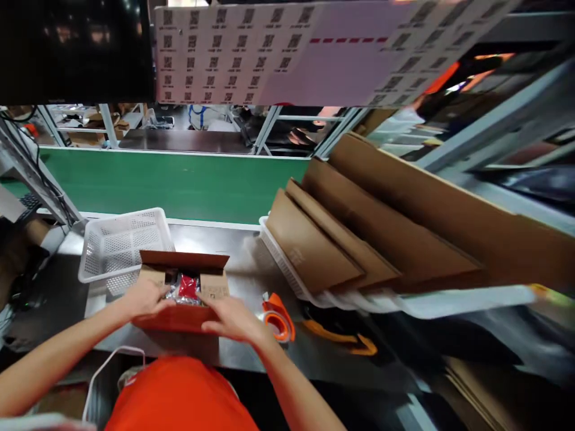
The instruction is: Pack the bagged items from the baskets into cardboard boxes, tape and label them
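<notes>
An open cardboard box (179,320) sits on the metal table in front of me, its far flap standing up and its side flaps spread. Inside lies a clear plastic bag with a red packet (187,287) in it. My left hand (146,299) is at the box's left side, with its fingers stretched toward the bag. At the right side, my right hand (233,317) has its fingers apart, the index finger reaching over the box edge. Neither hand is wrapped round anything that I can see; some fingertips are hard to make out.
Behind the box on the left stands a white perforated basket (123,242). An orange tape dispenser (278,320) lies to the right. Large flat cardboard sheets (314,245) lean in a rack at right. A green conveyor belt (202,185) runs behind the table, below a QR-code board (278,54).
</notes>
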Demonstrator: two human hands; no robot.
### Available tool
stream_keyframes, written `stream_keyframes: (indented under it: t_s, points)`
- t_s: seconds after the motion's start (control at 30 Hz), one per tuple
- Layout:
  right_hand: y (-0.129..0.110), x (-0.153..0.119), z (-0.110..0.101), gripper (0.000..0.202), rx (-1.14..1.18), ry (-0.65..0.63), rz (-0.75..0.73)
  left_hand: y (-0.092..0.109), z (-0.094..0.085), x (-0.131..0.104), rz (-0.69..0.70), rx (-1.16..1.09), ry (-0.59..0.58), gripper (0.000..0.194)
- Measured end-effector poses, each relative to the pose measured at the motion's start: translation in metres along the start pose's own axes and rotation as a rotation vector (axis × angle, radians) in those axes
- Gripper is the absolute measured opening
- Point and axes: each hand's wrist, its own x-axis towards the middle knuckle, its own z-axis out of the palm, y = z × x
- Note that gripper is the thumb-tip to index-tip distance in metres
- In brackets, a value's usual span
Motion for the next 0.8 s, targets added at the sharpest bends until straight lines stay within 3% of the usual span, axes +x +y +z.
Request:
stream_keyframes:
  t_s: [0.07,0.13,0.27,0.3,0.37,0.43,0.53,0.63,0.73,0.8]
  points:
    - [0.012,0.019,-0.007,0.060,0.010,0.023,0.007,-0.013,0.003,0.018,0.088,0.054,0.134,0.054]
    - [0.027,0.027,0.000,0.065,0.054,0.116,0.004,-0.023,0.007,0.034,0.145,0.110,0.281,0.056]
    - [0.042,0.017,0.048,0.109,0.144,0.470,0.163,-0.032,0.024,0.045,-0.067,0.142,0.532,0.110]
    - [0.041,0.012,0.060,0.117,0.133,0.562,0.232,-0.033,0.034,0.041,-0.086,0.129,0.565,0.109]
    - [0.038,0.006,0.075,0.119,0.064,0.646,0.285,-0.037,0.059,0.026,-0.025,0.087,0.593,0.079]
    - [0.034,0.006,0.076,0.106,-0.004,0.566,0.206,-0.041,0.087,0.008,0.073,0.032,0.579,0.055]
    - [0.029,0.011,0.065,0.090,0.016,0.372,0.100,-0.049,0.115,-0.010,0.035,-0.014,0.540,0.051]
    - [0.020,0.011,0.063,0.094,0.065,0.315,0.111,-0.054,0.120,-0.014,-0.137,-0.009,0.517,0.053]
    - [0.012,0.003,0.083,0.097,0.072,0.314,0.116,-0.056,0.119,-0.017,-0.080,-0.035,0.513,0.054]
    - [0.022,-0.007,0.099,0.093,0.093,0.329,0.067,-0.057,0.118,-0.021,-0.025,-0.047,0.519,0.053]
